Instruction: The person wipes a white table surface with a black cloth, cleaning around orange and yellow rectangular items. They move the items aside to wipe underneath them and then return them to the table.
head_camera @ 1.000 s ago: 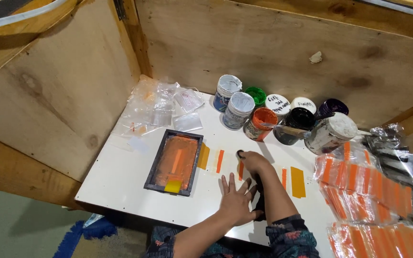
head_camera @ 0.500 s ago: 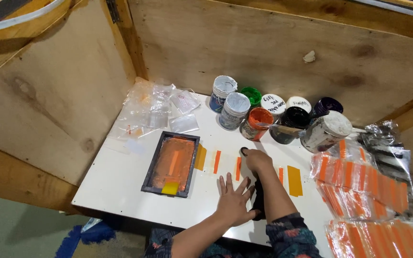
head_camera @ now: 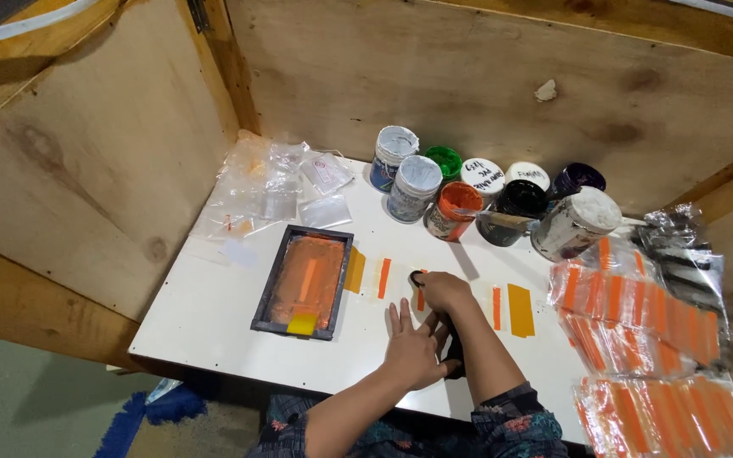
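In the head view, we have our left hand point(head_camera: 413, 343) pressed flat, fingers spread, on the white tabletop point(head_camera: 214, 297), holding nothing. Our right hand point(head_camera: 444, 290) is curled, its fingertips pinching a small dark looped tool point(head_camera: 417, 278) against the narrow orange printed strip point(head_camera: 421, 298) near the table's middle. A second orange strip point(head_camera: 383, 277) lies just left of it, and a dark-framed printing screen coated in orange ink point(head_camera: 304, 282) sits further left. Ink jars, among them an open orange one point(head_camera: 452, 209), stand behind; bagged orange strips point(head_camera: 638, 322) are stacked at the right. We judge we are rubbing or smoothing this strip; steady downward pressure along its length seems called for.
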